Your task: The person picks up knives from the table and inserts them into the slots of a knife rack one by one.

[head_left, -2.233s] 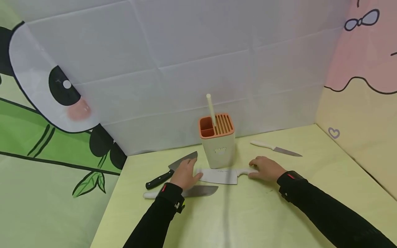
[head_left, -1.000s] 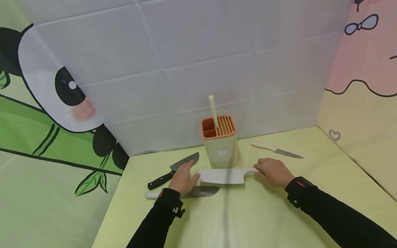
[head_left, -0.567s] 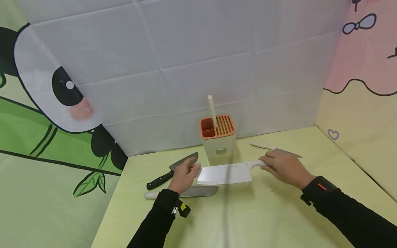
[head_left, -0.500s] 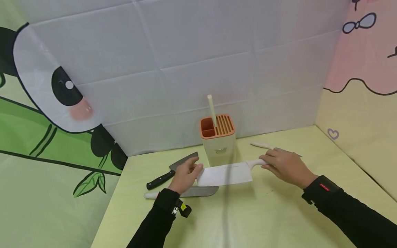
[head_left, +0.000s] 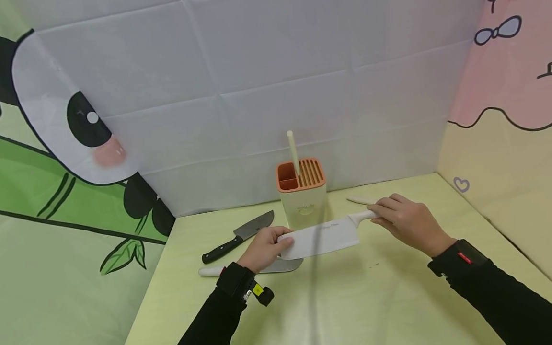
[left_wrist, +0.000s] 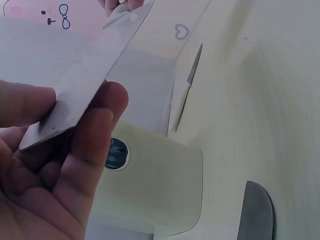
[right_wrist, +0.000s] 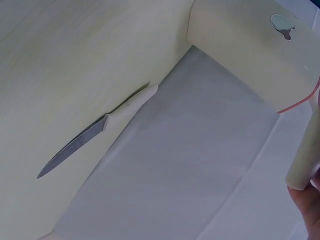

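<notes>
A white-handled cleaver (head_left: 327,237) is held level above the table, in front of the knife block. My right hand (head_left: 407,221) grips its handle, whose butt end (right_wrist: 302,162) shows at the edge of the right wrist view. With thumb and fingers, my left hand (head_left: 265,248) pinches the far end of the blade; the left wrist view shows the blade (left_wrist: 90,82) between thumb and fingers. The cream knife block (head_left: 304,208) has an orange slotted top, and a pale rod-like handle (head_left: 293,148) sticks up from it.
Left of the block lies a black-handled knife (head_left: 222,250). A white-handled knife (head_left: 280,266) lies nearer, partly covered by my left hand. A small white-handled knife (right_wrist: 95,130) lies on the right, mostly behind my right hand in the head view. A fabric backdrop (head_left: 258,96) stands behind the table.
My right hand has taken the cleaver's handle, lifted it off the table and moved up and right. My left hand has closed on the blade's end.
</notes>
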A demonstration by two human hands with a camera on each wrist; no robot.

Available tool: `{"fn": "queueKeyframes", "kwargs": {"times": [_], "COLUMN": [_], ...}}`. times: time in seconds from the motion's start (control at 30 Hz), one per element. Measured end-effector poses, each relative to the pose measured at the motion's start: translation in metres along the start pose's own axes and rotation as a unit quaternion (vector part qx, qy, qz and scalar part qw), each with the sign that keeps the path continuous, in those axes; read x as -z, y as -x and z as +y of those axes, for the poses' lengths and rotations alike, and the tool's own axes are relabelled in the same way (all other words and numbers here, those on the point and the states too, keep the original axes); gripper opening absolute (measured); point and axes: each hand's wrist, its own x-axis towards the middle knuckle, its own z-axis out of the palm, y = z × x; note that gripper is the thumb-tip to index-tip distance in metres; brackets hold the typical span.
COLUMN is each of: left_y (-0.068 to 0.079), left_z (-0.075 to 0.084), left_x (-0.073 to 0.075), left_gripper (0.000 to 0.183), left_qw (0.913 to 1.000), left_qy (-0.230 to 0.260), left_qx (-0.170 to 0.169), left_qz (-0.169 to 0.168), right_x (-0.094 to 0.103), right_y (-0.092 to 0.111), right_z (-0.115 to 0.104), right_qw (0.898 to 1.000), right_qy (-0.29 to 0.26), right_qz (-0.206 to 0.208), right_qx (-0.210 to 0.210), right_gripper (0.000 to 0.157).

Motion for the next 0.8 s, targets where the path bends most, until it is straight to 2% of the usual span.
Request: {"fn": "queueKeyframes", "kwargs": {"times": [0.17,0.4,0.57,0.7,0.8], "left_y": [0.007,-0.004,-0.005,-0.005,-0.006], "left_z": [0.024,-0.003,-0.004,-0.002,-0.001], "left_x": [0.0,-0.006,-0.01,-0.012,-0.013], "left_gripper": [0.017,0.024,0.027,0.028,0.028], "left_qw": [0.9997,0.9972,0.9951,0.9956,0.9964], "left_qy": [-0.01,0.003,-0.001,0.002,-0.003], "left_qx": [0.001,0.025,0.029,0.019,0.004], "left_qz": [-0.02,-0.07,-0.095,-0.092,-0.085], "right_x": [-0.002,-0.004,-0.005,-0.007,-0.01], "right_y": [0.003,0.003,0.003,0.005,0.004], "right_z": [0.002,0.006,0.01,0.013,0.011], "right_qw": [1.0,0.999,0.999,0.997,0.996], "right_qy": [-0.01,-0.03,-0.043,-0.048,-0.049], "right_qz": [-0.015,-0.003,-0.014,-0.025,-0.008], "right_qx": [-0.014,-0.013,-0.024,-0.049,-0.08], "right_gripper": [0.054,0.055,0.053,0.033,0.04]}}
